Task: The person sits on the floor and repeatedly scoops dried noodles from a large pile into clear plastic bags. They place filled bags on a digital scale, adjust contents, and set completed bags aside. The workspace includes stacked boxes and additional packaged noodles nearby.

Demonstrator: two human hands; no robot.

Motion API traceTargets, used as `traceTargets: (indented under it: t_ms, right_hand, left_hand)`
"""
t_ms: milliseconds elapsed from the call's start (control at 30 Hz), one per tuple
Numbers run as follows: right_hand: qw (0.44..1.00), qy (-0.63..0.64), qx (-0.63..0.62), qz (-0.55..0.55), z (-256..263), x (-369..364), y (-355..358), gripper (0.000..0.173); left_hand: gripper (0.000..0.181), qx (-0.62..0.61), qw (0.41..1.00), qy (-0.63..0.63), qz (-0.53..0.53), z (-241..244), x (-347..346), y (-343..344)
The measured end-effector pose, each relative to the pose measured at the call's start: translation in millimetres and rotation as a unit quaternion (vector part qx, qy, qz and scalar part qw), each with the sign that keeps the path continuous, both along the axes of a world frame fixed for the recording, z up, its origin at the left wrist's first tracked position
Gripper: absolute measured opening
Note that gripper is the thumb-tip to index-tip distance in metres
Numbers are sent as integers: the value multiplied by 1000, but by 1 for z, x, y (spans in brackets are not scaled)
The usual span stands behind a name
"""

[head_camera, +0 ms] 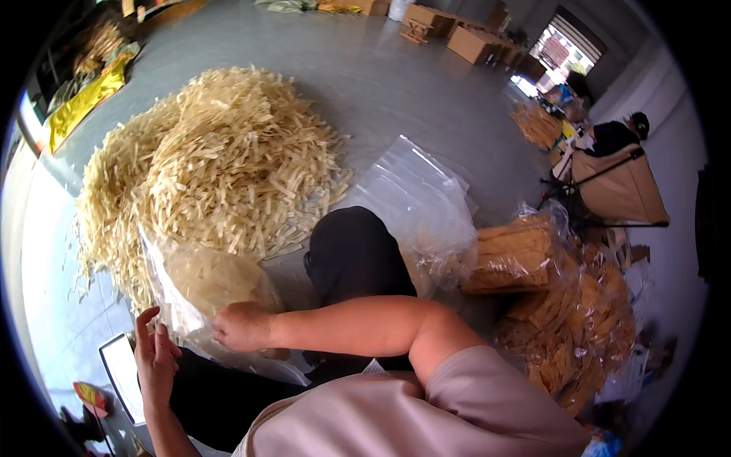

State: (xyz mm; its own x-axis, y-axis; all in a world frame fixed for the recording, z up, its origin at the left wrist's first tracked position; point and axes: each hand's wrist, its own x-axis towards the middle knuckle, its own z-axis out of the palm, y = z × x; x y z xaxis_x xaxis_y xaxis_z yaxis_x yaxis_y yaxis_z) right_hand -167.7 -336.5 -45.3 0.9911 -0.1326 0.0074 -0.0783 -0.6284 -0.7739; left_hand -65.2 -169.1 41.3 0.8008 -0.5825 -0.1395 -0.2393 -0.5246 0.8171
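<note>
My right hand [243,327] is closed on the near part of a clear plastic bag [220,274] filled with pale flat strips. My left hand [154,348] is raised just left of the bag, its fingers apart and nothing seen in them. Beyond the bag rises a large heap of pale, dried-looking flat strips [234,154] on the floor. A stack of flat clear plastic bags [414,188] lies beyond and right of my knee. A white, dark-rimmed flat object [121,374] is partly hidden behind my left hand.
Filled clear bags of brown sheet-like pieces [514,254] are piled at my right. A folding chair [619,185] and a person in dark clothing [617,137] are further right. Cardboard boxes [471,44] stand at the far side; yellow sheeting [88,105] lies far left.
</note>
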Motion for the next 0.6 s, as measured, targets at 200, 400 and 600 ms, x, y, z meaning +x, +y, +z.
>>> traceTargets:
  t_ms: [200, 400, 600]
  right_hand:
    - [999, 3, -40, 23, -11, -29, 26, 24]
    - [980, -121, 106, -119, -9, 7, 2, 22]
    - [967, -152, 158, -131, 5, -2, -10, 22]
  left_hand:
    - [39, 130, 975, -59, -169, -55, 3, -49]
    - [26, -202, 975, 85, -24, -73, 34, -52]
    - [20, -322, 933, 162, -21, -76, 39, -64]
